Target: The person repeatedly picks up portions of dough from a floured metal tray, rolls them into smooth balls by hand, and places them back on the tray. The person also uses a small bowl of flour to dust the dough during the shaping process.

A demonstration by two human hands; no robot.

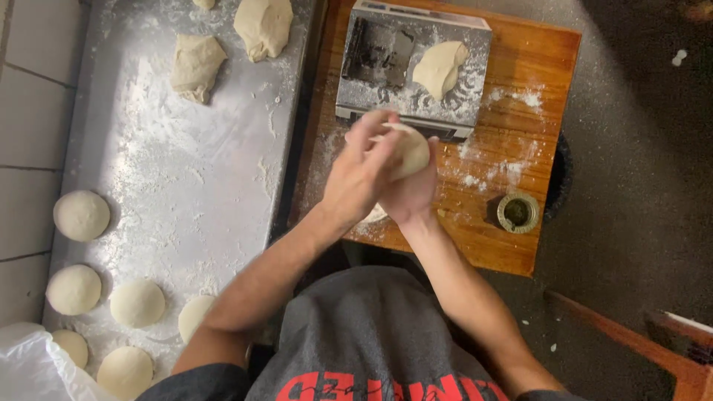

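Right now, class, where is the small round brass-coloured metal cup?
In the head view, the small round brass-coloured metal cup stands on the wooden board, near its right edge, right of both hands.

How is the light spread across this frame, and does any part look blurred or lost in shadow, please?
Head view: bright on the floured steel counter; right-side floor falls into deep shadow; the hands, left hand and right hand, slightly motion-blurred around the dough ball; wooden board evenly lit.

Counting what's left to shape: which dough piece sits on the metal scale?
The pale, rough dough lump on the floury metal scale; the other pieces lie on the steel counter or between the hands.
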